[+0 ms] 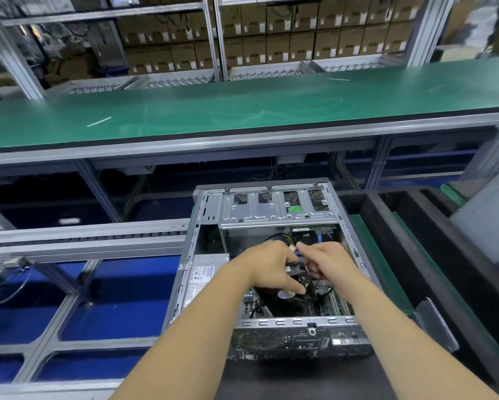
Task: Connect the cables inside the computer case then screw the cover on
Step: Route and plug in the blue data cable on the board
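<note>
Computer case (271, 264): one unit, lying open. Your two hands, left hand (267, 262) and right hand (330, 262), meet above its fan (283, 298), each pinching the black cables (296, 269).

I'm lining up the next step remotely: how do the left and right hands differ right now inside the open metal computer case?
The left hand reaches in from the power supply side, with one finger stretched down toward the black cooler fan; the right hand comes from the opposite side, fingers curled. Both grip the black cables over the middle of the open grey metal computer case.
</note>
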`<control>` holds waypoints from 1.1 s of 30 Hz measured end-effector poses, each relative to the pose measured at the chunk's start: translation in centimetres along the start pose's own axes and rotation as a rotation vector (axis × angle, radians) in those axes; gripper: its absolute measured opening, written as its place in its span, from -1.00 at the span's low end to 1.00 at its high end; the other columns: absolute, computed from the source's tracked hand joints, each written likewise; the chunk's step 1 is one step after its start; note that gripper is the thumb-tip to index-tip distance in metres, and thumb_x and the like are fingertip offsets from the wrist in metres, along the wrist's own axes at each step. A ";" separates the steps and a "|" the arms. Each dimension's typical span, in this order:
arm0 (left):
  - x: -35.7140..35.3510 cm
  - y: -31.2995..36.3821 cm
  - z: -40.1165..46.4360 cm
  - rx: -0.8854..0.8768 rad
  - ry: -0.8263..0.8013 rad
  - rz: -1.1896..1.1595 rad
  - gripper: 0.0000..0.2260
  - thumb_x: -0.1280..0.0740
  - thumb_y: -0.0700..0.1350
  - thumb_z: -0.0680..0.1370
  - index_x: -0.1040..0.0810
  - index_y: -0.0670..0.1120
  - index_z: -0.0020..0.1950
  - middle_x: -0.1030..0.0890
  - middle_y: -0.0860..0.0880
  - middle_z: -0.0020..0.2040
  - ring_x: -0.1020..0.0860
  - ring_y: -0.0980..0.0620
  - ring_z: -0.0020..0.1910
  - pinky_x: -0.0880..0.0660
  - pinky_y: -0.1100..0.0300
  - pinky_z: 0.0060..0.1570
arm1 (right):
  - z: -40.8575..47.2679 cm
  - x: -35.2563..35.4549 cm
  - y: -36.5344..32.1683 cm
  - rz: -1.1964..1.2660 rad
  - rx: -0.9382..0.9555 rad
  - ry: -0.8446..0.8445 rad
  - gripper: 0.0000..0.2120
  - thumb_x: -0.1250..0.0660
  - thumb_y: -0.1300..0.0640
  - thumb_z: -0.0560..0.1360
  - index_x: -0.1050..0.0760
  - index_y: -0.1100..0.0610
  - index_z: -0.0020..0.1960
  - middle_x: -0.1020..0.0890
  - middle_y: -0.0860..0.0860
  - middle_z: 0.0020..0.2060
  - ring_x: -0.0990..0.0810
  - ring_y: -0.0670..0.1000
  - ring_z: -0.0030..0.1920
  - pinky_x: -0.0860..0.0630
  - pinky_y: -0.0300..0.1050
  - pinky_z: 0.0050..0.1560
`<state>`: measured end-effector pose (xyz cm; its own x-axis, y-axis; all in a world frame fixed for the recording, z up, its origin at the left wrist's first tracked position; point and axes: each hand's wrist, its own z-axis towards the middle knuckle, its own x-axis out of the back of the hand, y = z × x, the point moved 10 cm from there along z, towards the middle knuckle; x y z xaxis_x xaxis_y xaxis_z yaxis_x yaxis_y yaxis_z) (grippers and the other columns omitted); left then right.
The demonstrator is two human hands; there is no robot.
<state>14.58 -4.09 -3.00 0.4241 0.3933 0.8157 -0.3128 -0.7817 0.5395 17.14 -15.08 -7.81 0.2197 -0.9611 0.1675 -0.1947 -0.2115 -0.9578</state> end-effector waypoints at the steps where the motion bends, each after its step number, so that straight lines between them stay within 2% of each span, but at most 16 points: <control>1: 0.2 0.7 0.1 -0.017 -0.035 0.074 -0.72 -0.54 0.14 0.38 -0.60 -0.05 -0.21 -0.40 -0.05 -0.43 -0.32 0.02 -0.45 -0.25 0.14 -0.40 | 0.0 -0.1 0.3 -0.055 -0.020 -0.022 -0.59 -0.39 0.03 0.56 -0.48 0.14 -0.43 -0.33 -0.03 -0.55 -0.30 0.00 -0.50 -0.31 -0.17 -0.41; 2: 0.4 1.2 0.2 -0.023 -0.067 0.118 -0.72 -0.54 0.16 0.38 -0.61 -0.02 -0.17 -0.39 -0.03 -0.44 -0.32 0.04 -0.47 -0.25 0.14 -0.42 | 0.0 -0.1 0.6 -0.140 -0.042 -0.040 -0.65 -0.34 0.11 0.56 -0.46 0.19 -0.38 -0.29 -0.05 -0.56 -0.27 0.00 -0.50 -0.29 -0.18 -0.43; 4: -0.1 1.3 0.4 0.012 -0.144 0.118 -0.64 -0.52 0.24 0.35 -0.53 -0.01 -0.31 -0.34 0.05 -0.50 -0.28 0.08 -0.52 -0.22 0.14 -0.43 | -0.3 0.0 0.9 -0.335 -0.089 -0.078 -0.75 -0.23 0.25 0.54 -0.45 0.21 -0.31 -0.27 -0.07 -0.58 -0.25 -0.02 -0.52 -0.27 -0.22 -0.45; 6: -1.8 0.7 0.3 0.112 -0.275 0.084 -0.47 -0.43 0.41 0.32 -0.43 -0.03 -0.43 -0.35 0.11 -0.53 -0.33 0.14 -0.53 -0.30 0.15 -0.39 | -1.0 -0.5 1.5 -0.425 -0.156 -0.160 -0.66 -0.23 0.28 0.52 -0.47 0.15 -0.43 -0.35 -0.05 -0.60 -0.32 -0.05 -0.57 -0.32 -0.25 -0.48; 8: -3.9 -0.6 -0.5 0.260 -0.412 -0.038 -0.35 -0.25 0.56 0.31 -0.58 -0.05 -0.36 -0.57 0.07 -0.34 -0.57 0.10 -0.32 -0.54 0.12 -0.29 | -1.9 -1.2 2.3 -0.475 -0.240 -0.258 -0.66 -0.27 0.23 0.51 -0.57 0.09 -0.43 -0.50 -0.03 -0.58 -0.45 -0.09 -0.58 -0.44 -0.25 -0.50; 10: -6.1 -2.0 -1.1 0.379 -0.502 -0.228 -0.32 -0.16 0.49 0.45 -0.70 -0.10 -0.25 -0.67 -0.05 -0.14 -0.66 -0.11 -0.11 -0.62 0.08 -0.30 | -2.3 -1.4 3.3 -0.599 -0.300 -0.304 -0.78 -0.27 0.19 0.54 -0.61 0.19 -0.22 -0.64 0.05 -0.46 -0.51 -0.07 -0.55 -0.47 -0.24 -0.49; 11: -6.7 -2.5 -1.1 0.390 -0.513 -0.264 -0.39 -0.19 0.39 0.52 -0.71 -0.11 -0.24 -0.69 -0.08 -0.13 -0.67 -0.13 -0.12 -0.63 0.09 -0.33 | -2.4 -1.3 3.7 -0.676 -0.323 -0.310 -0.81 -0.25 0.22 0.55 -0.59 0.23 -0.16 -0.67 0.08 -0.42 -0.49 -0.08 -0.57 -0.44 -0.26 -0.50; 14: -7.0 -3.3 -0.3 0.319 -0.465 -0.177 -0.65 -0.37 0.15 0.55 -0.68 -0.12 -0.18 -0.62 -0.08 -0.17 -0.62 -0.08 -0.37 -0.61 0.12 -0.43 | -2.6 -1.2 4.6 -0.784 -0.386 -0.338 -0.83 -0.19 0.30 0.57 -0.55 0.27 -0.08 -0.67 0.06 -0.44 -0.49 -0.09 -0.62 -0.39 -0.30 -0.57; 17: -7.5 -3.3 0.7 0.276 -0.412 -0.136 -0.74 -0.37 -0.02 0.56 -0.61 -0.21 -0.17 -0.58 -0.11 -0.31 -0.57 -0.08 -0.47 -0.53 0.16 -0.45 | -2.4 -1.2 4.9 -0.826 -0.434 -0.373 -0.80 -0.17 0.30 0.58 -0.57 0.29 -0.04 -0.66 0.08 -0.43 -0.54 -0.04 -0.58 -0.44 -0.26 -0.56; 20: -8.1 -1.7 1.5 0.098 -0.275 0.073 -0.79 -0.31 -0.14 0.54 -0.49 -0.19 -0.26 -0.44 -0.14 -0.36 -0.40 -0.10 -0.38 -0.36 0.13 -0.33 | -2.5 -1.4 5.7 -0.960 -0.441 -0.454 -0.78 -0.14 0.29 0.59 -0.56 0.23 -0.08 -0.64 0.03 -0.42 -0.52 -0.08 -0.56 -0.42 -0.27 -0.56; 22: -8.7 -0.6 1.3 -0.001 -0.243 0.156 -0.82 -0.33 -0.13 0.51 -0.47 -0.14 -0.28 -0.43 -0.08 -0.39 -0.39 -0.08 -0.38 -0.34 0.15 -0.33 | -2.4 -1.7 6.2 -1.046 -0.421 -0.502 -0.78 -0.13 0.28 0.60 -0.57 0.24 0.01 -0.64 0.02 -0.35 -0.51 -0.10 -0.49 -0.40 -0.27 -0.53; 24: -8.0 0.0 1.3 -0.062 -0.177 0.229 -0.84 -0.34 -0.09 0.46 -0.43 -0.05 -0.29 -0.44 -0.03 -0.40 -0.43 -0.08 -0.37 -0.38 0.15 -0.34 | -1.9 -1.8 6.3 -1.118 -0.390 -0.524 -0.78 -0.14 0.28 0.60 -0.57 0.25 0.02 -0.69 0.11 -0.19 -0.52 -0.01 -0.37 -0.43 -0.23 -0.40; 26: -6.7 0.5 1.3 -0.109 -0.073 0.326 -0.87 -0.33 -0.06 0.43 -0.38 0.00 -0.24 -0.44 -0.01 -0.36 -0.46 -0.12 -0.31 -0.41 0.13 -0.31 | -1.3 -1.8 6.3 -1.186 -0.369 -0.525 -0.81 -0.19 0.31 0.57 -0.57 0.22 -0.05 -0.71 0.18 -0.04 -0.53 0.07 -0.24 -0.50 -0.10 -0.21; 29: -5.6 1.3 1.6 -0.184 0.056 0.349 -0.86 -0.30 -0.03 0.43 -0.41 -0.01 -0.08 -0.46 0.00 -0.15 -0.46 -0.09 -0.10 -0.35 0.09 -0.20 | -0.7 -1.8 6.7 -1.274 -0.346 -0.550 -0.87 -0.23 0.32 0.53 -0.54 0.22 -0.02 -0.67 0.18 -0.02 -0.53 0.09 -0.18 -0.58 -0.01 -0.05; 31: -5.9 1.1 2.0 -0.206 0.084 0.402 -0.69 -0.30 0.01 0.45 -0.44 -0.06 0.15 -0.45 -0.03 0.06 -0.35 -0.04 0.01 -0.28 0.06 -0.07 | -0.7 -1.9 7.0 -1.334 -0.337 -0.599 -0.92 -0.22 0.29 0.54 -0.44 0.16 -0.10 -0.58 0.10 -0.16 -0.49 0.05 -0.23 -0.53 -0.03 -0.11; 33: -6.3 0.1 2.3 -0.139 0.059 0.394 -0.56 -0.28 0.06 0.47 -0.38 -0.06 0.31 -0.41 -0.04 0.20 -0.31 -0.06 0.15 -0.28 0.01 0.10 | -1.1 -2.1 7.0 -1.402 -0.341 -0.640 -0.81 -0.21 0.29 0.56 -0.33 0.11 -0.21 -0.48 0.03 -0.27 -0.46 0.03 -0.25 -0.46 -0.08 -0.17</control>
<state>13.81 -7.74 -8.50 0.2012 0.1072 0.9737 -0.5551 -0.8065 0.2035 14.23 -14.77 -14.62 0.7368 0.2383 0.6328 0.3246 -0.9456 -0.0219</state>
